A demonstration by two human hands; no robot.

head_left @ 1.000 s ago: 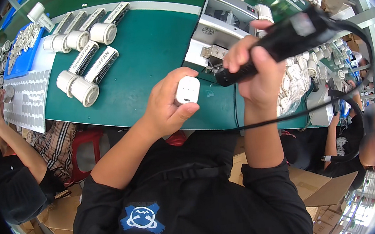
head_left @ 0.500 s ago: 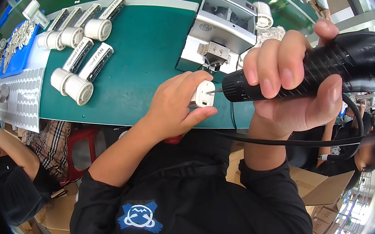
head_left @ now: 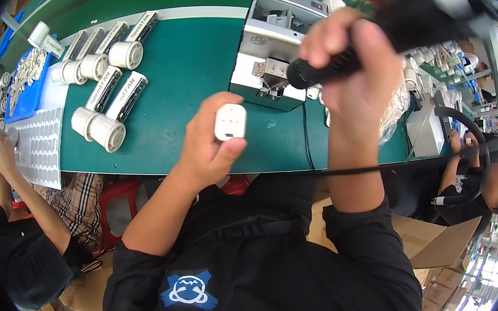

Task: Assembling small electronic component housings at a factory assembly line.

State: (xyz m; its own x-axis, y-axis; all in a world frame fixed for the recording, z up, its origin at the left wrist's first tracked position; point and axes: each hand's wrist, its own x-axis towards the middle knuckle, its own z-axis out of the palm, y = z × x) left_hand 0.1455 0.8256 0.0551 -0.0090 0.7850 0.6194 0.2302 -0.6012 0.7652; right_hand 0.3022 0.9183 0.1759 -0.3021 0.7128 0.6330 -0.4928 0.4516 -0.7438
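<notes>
My left hand (head_left: 204,147) is wrapped round a white plastic piece (head_left: 231,121), holding it above the front part of the bench. Its rounded end face, with small holes and a dark slot, is toward me; the rest is hidden in the hand. Up to the right, my right hand (head_left: 350,54) grips a black electric screwdriver (head_left: 393,25), blurred by motion. The screwdriver's nose lies in front of the screw-feeding machine (head_left: 285,36), apart from the white piece.
White handheld fans (head_left: 107,131) lie in two rows on the green bench (head_left: 179,71). Left of them are a blue tray (head_left: 29,87) of small white parts and a sheet of labels (head_left: 35,141). A co-worker's hands (head_left: 2,148) are at far left. A black cable (head_left: 348,171) crosses on the right.
The screwdriver has come away from the white piece, moving up with my right hand. My left hand has shifted left and slightly down, still holding the piece.
</notes>
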